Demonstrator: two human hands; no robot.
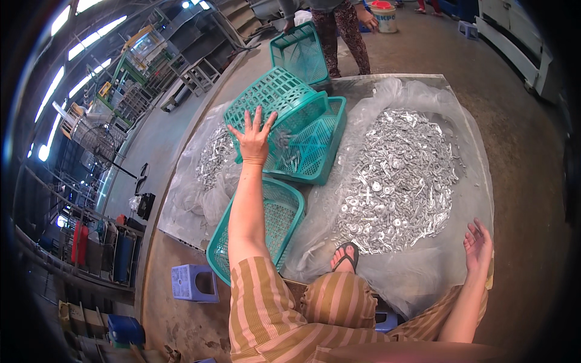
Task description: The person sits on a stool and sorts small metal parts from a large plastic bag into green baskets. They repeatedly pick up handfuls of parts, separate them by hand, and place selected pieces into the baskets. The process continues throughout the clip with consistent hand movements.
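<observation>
My left hand (pixel 253 140) is stretched forward, its fingers spread against the side of a tilted teal plastic basket (pixel 272 91). That basket leans over another teal basket (pixel 336 130), which has a few small metal parts inside. Closer to me sits a third teal basket (pixel 293 202), partly hidden by my forearm. My right hand (pixel 478 245) is held out at the right, holding nothing, fingers loosely apart. To its left, a large heap of small silvery metal parts (pixel 399 181) lies on clear plastic sheeting (pixel 417 260).
Across from me a person (pixel 342 30) grips another teal basket (pixel 299 54). A smaller metal heap (pixel 215 154) lies left of the baskets. A purple stool (pixel 193 283) stands at lower left. Farther off are a white bucket (pixel 385 19), a white machine (pixel 514 42) and racks (pixel 121 248).
</observation>
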